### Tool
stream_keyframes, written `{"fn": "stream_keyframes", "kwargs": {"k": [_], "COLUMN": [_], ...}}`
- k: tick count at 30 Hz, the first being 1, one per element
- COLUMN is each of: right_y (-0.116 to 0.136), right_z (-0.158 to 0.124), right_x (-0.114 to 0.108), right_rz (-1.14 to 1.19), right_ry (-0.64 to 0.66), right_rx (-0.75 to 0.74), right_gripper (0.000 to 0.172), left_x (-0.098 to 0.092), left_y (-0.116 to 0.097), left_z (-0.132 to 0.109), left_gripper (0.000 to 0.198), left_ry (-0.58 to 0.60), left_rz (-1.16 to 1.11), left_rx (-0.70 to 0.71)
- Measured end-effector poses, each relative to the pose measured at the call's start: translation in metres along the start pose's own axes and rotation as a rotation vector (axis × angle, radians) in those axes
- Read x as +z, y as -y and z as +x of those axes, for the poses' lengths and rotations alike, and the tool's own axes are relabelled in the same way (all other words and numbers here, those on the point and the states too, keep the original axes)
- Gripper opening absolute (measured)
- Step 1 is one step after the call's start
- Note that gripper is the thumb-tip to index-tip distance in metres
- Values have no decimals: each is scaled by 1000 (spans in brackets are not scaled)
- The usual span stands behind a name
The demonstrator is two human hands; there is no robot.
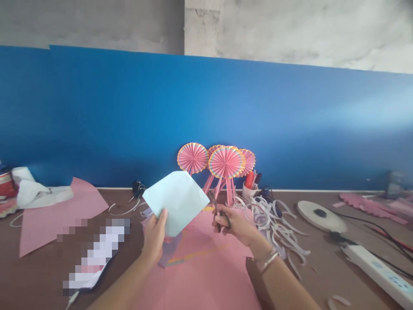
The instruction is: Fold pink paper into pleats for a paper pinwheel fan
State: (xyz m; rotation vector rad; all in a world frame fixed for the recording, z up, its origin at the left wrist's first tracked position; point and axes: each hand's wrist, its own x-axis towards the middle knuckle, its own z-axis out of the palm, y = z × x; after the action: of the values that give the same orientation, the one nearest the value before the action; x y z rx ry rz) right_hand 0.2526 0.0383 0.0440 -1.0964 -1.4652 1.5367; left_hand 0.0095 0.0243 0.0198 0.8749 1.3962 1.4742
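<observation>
A pale blue sheet of paper (176, 200) is raised above the table, pinched by its lower left part in my left hand (155, 234). My right hand (237, 224) grips a pair of scissors (222, 218) by the dark handles, with the blades pointing up beside the paper's right corner. Whether the blades touch the paper I cannot tell. Beneath both hands lies a large pink paper sheet (206, 275), with a purple piece (170, 251) on it. Several pleated pink paper fans (226, 162) on pink sticks stand behind the hands.
Curled white paper strips (277, 228) are heaped right of my right hand. A cup of tools (250, 189) stands behind them. Farther right are a round white disc (321, 216) and a power strip (380, 271) with cables. Pink paper (61, 219) lies left. A blue partition (129, 116) closes the back.
</observation>
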Motion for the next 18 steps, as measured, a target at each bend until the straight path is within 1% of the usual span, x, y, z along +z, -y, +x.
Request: {"fn": "stream_keyframes", "kwargs": {"k": [3, 5, 7, 9, 11, 13, 14, 16, 18], "right_y": [-1, -2, -2, -1, 2, 5, 7, 10, 13], "right_z": [6, 8, 9, 9, 8, 7, 6, 5, 4], "right_x": [25, 37, 41, 37, 26, 14, 8, 1, -2], "right_rz": [170, 202, 187, 147, 95, 51, 34, 6, -12], "right_ry": [-200, -340, -436, -447, -419, -402, -393, -370, -351], "right_rx": [-75, -107, -153, -209, -255, -265, -262, -252, -254], "right_gripper": [40, 39, 36, 32, 31, 30, 30, 28, 27], "left_x": [7, 11, 13, 13, 8, 0, -4, -12, -15], "left_y": [7, 14, 17, 13, 3, -8, -12, -17, -16], "left_z": [-5, -9, -11, -13, -12, -7, -3, 4, 9], "left_gripper": [40, 40, 39, 37, 37, 42, 45, 49, 46], "left_ry": [51, 138, 259, 395, 485, 483, 490, 498, 530], "left_rz": [3, -44, -82, -110, -167, -248, -245, -155, 1], "left_rx": [-20, -11, -25, -42, -51, -62, -71, -75, -90]}}
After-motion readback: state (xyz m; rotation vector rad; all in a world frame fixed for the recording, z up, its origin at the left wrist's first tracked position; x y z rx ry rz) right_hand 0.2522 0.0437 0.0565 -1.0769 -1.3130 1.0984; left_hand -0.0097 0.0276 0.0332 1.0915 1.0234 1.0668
